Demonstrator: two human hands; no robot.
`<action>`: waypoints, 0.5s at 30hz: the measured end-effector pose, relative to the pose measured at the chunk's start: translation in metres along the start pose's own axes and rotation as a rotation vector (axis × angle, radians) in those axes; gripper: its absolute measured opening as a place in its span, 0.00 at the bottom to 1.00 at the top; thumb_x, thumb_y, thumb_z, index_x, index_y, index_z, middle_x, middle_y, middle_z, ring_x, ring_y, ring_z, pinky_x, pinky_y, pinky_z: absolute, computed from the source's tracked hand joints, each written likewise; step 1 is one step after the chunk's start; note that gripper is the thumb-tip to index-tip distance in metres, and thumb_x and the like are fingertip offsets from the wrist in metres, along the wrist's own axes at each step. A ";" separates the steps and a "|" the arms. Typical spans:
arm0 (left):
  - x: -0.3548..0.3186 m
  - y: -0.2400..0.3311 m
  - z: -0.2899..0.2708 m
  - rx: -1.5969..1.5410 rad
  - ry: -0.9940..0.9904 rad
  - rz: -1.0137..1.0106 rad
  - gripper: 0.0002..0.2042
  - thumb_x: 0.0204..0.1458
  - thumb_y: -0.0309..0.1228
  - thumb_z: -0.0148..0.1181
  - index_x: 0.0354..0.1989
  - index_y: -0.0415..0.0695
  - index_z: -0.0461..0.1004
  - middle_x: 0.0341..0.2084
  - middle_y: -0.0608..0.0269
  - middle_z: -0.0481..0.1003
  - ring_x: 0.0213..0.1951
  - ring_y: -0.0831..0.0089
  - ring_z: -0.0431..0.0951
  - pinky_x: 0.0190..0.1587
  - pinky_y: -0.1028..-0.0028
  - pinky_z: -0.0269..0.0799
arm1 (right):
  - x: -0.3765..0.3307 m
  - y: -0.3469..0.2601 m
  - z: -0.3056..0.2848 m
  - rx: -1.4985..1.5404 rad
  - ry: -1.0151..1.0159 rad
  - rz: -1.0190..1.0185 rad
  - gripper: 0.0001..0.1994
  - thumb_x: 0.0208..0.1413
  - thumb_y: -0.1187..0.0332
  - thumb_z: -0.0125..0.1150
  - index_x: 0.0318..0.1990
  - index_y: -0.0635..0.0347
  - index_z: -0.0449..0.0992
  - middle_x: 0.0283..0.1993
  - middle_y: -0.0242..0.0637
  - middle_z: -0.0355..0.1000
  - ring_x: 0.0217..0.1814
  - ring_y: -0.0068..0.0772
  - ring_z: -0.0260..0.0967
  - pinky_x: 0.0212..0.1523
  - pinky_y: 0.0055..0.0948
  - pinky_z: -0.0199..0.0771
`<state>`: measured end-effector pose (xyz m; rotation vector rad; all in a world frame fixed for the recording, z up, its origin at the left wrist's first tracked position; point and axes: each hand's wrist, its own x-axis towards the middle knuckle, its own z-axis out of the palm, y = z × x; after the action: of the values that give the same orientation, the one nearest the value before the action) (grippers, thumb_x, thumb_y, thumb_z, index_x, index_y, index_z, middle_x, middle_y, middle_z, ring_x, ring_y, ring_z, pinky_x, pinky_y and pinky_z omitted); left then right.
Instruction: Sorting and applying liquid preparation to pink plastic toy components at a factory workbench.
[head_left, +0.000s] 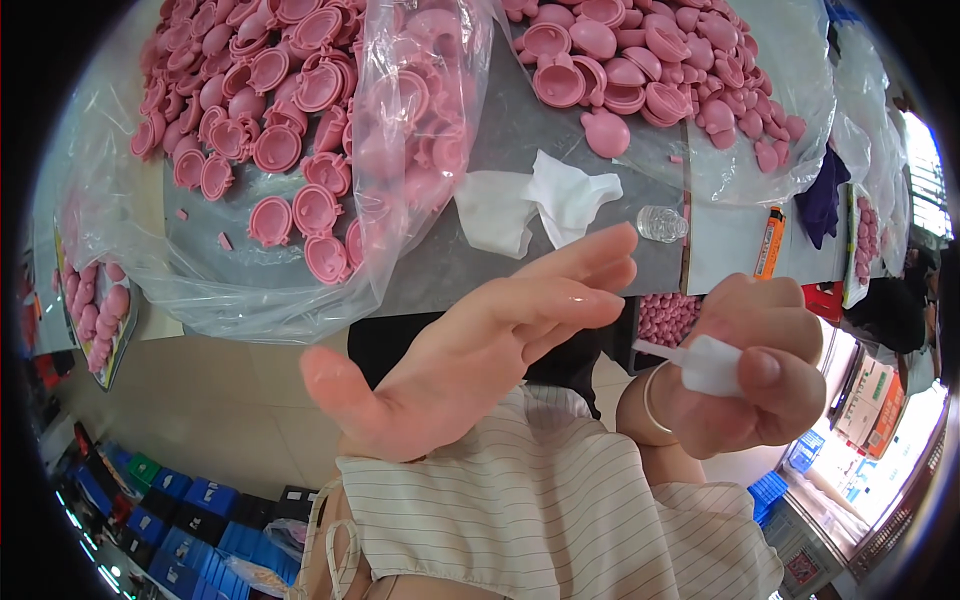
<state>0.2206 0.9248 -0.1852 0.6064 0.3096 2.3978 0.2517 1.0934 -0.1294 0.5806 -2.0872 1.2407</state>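
Observation:
My left hand (470,345) is raised in front of the table edge, fingers stretched out and thumb spread wide, holding nothing. A shiny spot shows on one fingertip. My right hand (765,325) is closed around a white brush cap (710,366), whose thin applicator points toward the left fingers without touching them. Behind the hands, a small clear bottle (661,224) rests on the grey table (430,285). Two crumpled white tissues, one (497,212) flatter and the other (572,197) more folded, lie left of the bottle.
Many pink round plastic shells (277,148) spill from a clear plastic bag (290,315) at the far left. Another pink pile (660,60) sits at the far right. An orange cutter (769,243) and a dark purple cloth (822,198) lie on the right. Blue bins (210,495) stand on the floor.

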 end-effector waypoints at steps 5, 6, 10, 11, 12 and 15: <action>0.001 0.001 -0.004 -0.159 -0.090 -0.043 0.58 0.34 0.76 0.15 0.55 0.27 0.50 0.60 0.37 0.38 0.63 0.52 0.39 0.61 0.57 0.32 | 0.003 -0.001 0.010 -0.189 0.040 -0.005 0.16 0.51 0.57 0.55 0.37 0.62 0.71 0.22 0.35 0.63 0.20 0.23 0.53 0.16 0.19 0.49; 0.001 0.001 -0.004 -0.187 -0.088 -0.049 0.58 0.34 0.76 0.15 0.55 0.26 0.50 0.61 0.38 0.38 0.63 0.53 0.39 0.61 0.57 0.32 | 0.003 -0.001 0.007 -0.159 0.033 0.008 0.16 0.51 0.57 0.55 0.37 0.62 0.71 0.22 0.34 0.63 0.20 0.23 0.54 0.16 0.20 0.49; 0.002 0.004 -0.004 -0.221 -0.079 -0.091 0.58 0.34 0.76 0.15 0.55 0.27 0.49 0.61 0.38 0.37 0.63 0.53 0.40 0.61 0.57 0.32 | 0.005 -0.001 0.006 -0.125 0.022 -0.020 0.15 0.51 0.58 0.55 0.37 0.63 0.71 0.21 0.34 0.62 0.20 0.23 0.53 0.15 0.20 0.49; 0.002 0.003 -0.004 -0.219 -0.080 -0.092 0.58 0.34 0.76 0.15 0.55 0.27 0.50 0.61 0.38 0.37 0.63 0.53 0.40 0.61 0.57 0.32 | 0.005 0.000 0.010 -0.161 0.025 -0.034 0.16 0.52 0.58 0.54 0.37 0.63 0.70 0.21 0.34 0.62 0.20 0.23 0.53 0.15 0.20 0.48; 0.002 0.002 -0.005 -0.217 -0.082 -0.094 0.58 0.34 0.76 0.15 0.55 0.27 0.50 0.61 0.38 0.37 0.63 0.53 0.40 0.61 0.57 0.32 | 0.005 0.000 0.012 -0.196 0.028 -0.049 0.16 0.52 0.58 0.54 0.37 0.63 0.70 0.21 0.35 0.62 0.20 0.23 0.52 0.15 0.20 0.48; 0.001 0.002 -0.004 -0.204 -0.073 -0.075 0.58 0.33 0.76 0.15 0.55 0.27 0.50 0.61 0.39 0.37 0.63 0.54 0.40 0.61 0.57 0.32 | 0.005 -0.002 0.008 -0.153 -0.043 0.002 0.17 0.52 0.57 0.54 0.38 0.63 0.70 0.22 0.35 0.63 0.20 0.23 0.53 0.15 0.20 0.48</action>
<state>0.2168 0.9234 -0.1870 0.5761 0.0546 2.2926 0.2469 1.0854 -0.1271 0.5402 -2.1959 1.0662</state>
